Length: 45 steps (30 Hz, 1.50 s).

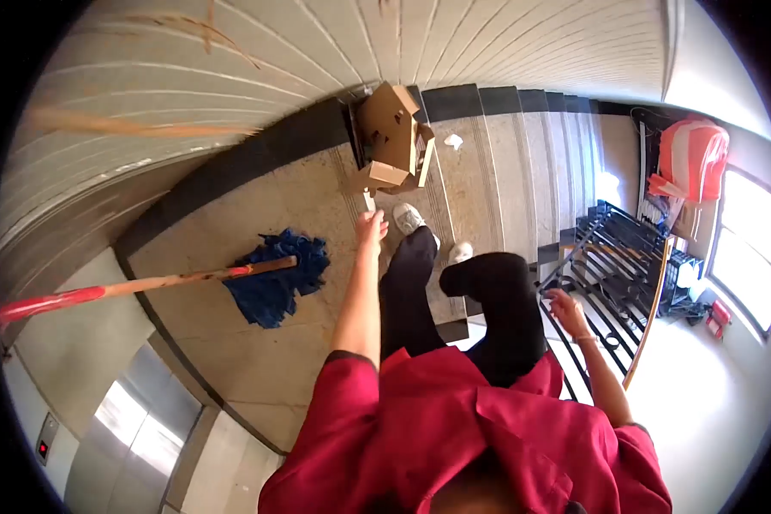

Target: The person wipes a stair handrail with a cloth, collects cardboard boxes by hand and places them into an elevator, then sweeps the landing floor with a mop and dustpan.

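Observation:
My left hand (371, 230) reaches forward with its fingers closed, just below a torn, open cardboard box (387, 128). A narrow white piece (368, 200) shows at its fingertips, too small to make out, and I cannot tell whether it belongs to the box. My right hand (567, 313) is out to the side beside the black metal railing (608, 283), fingers loosely apart, with nothing in it. To the left of my left arm, a mop (278, 270) with blue strands rests on the floor. Its red and wooden handle (137, 289) slants up to the left.
Stairs (510, 163) run off to the right of the box, with a crumpled white piece (453, 141) on one step. My white shoes (408, 218) are at the stair edge. A red and white bundle (694, 158) lies by the window. Elevator doors (137, 428) are lower left.

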Each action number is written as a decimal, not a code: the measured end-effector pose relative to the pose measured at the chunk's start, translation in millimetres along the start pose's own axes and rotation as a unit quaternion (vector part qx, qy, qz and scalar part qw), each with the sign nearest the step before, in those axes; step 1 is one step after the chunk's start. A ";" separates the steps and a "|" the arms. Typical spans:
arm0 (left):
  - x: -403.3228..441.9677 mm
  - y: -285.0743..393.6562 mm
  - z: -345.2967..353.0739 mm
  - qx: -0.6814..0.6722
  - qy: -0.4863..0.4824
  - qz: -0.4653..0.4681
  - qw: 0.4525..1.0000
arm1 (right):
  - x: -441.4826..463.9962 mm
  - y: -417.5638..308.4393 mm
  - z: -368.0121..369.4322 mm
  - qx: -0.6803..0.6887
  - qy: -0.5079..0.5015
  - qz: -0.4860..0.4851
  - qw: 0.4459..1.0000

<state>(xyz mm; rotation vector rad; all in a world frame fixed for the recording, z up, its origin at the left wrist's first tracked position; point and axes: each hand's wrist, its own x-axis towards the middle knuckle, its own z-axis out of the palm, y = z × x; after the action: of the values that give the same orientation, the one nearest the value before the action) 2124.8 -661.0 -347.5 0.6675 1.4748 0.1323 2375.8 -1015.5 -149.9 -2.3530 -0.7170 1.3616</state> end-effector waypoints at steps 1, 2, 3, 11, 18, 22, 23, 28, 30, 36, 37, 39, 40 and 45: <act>15.0 -6.5 12.3 -0.016 0.046 -0.037 0.998 | 23.9 -6.6 -3.0 -0.006 -0.004 0.052 0.999; 20.2 -5.8 23.0 -0.046 0.075 -0.045 0.995 | 47.4 7.6 -2.4 -0.012 0.000 0.013 1.000; 33.1 -14.1 23.7 -0.008 0.090 -0.013 0.996 | 72.2 2.6 -5.9 -0.031 -0.017 0.000 0.999; 58.9 32.7 -22.1 0.292 0.264 0.401 0.827 | 327.7 34.3 39.7 -0.046 -0.119 -0.105 0.986; 83.5 16.7 19.8 0.334 0.060 0.443 0.830 | 415.8 50.6 81.1 -0.077 -0.103 -0.159 0.979; 90.8 -1.4 52.2 0.269 0.124 0.358 0.886 | 439.7 71.1 84.4 -0.077 -0.120 -0.081 0.986; 100.7 -6.9 53.1 0.180 0.115 0.272 0.938 | 454.5 84.4 92.5 -0.077 -0.091 -0.113 0.986; 168.9 -77.4 8.3 0.135 0.182 0.210 0.951 | 520.2 111.6 132.3 -0.217 -0.033 -0.235 0.947; 192.7 -91.8 -7.6 0.115 0.171 0.100 0.973 | 537.5 94.7 150.6 -0.245 -0.060 -0.183 0.950; 174.2 -60.8 18.9 0.018 0.031 -0.004 0.999 | 581.8 67.3 206.7 -0.480 -0.047 -0.261 0.836; 172.9 -57.1 21.5 0.074 0.044 -0.010 0.996 | 588.1 68.7 213.6 -0.478 -0.050 -0.263 0.836; 183.7 -73.5 15.0 -0.013 0.029 -0.023 0.999 | 596.8 70.7 217.4 -0.502 -0.067 -0.200 0.839; 186.7 -82.7 12.7 -0.102 0.012 -0.033 0.994 | 592.4 72.6 215.2 -0.517 -0.077 -0.165 0.836; 178.1 -73.6 27.0 -0.028 -0.082 0.071 0.994 | 520.6 91.8 123.9 -0.222 -0.015 -0.269 0.937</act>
<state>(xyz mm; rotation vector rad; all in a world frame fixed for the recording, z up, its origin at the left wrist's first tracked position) 2149.4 -645.5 -539.9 0.7208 1.2610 0.2236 2508.7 -789.0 -625.2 -2.1784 -1.6802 1.0674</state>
